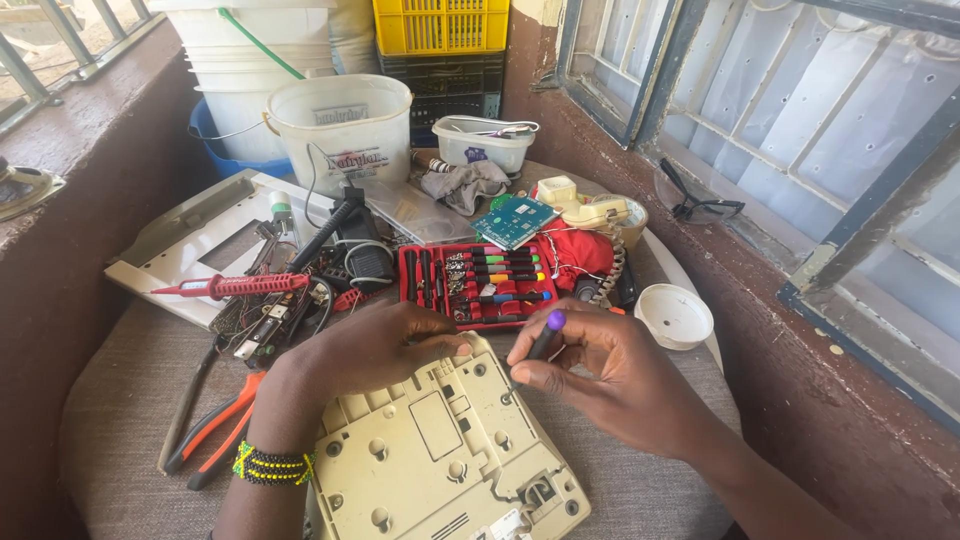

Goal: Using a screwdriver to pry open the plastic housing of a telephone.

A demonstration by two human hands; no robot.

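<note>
The left hand [365,350] is pressing flat, fingers spread, on the upturned cream telephone base [440,445] lying on the table [120,400]. The right hand [610,375] is pinching a purple-capped screwdriver [545,335] against it, near the red screwdriver case [478,283].

A white bucket [340,125] stands at the back of the table, with a printed label [356,160] in dark letters on its front wall. Right of it sits a small white tub [486,145] bearing a small dark sticker [476,155]. No screens or signs show.
</note>
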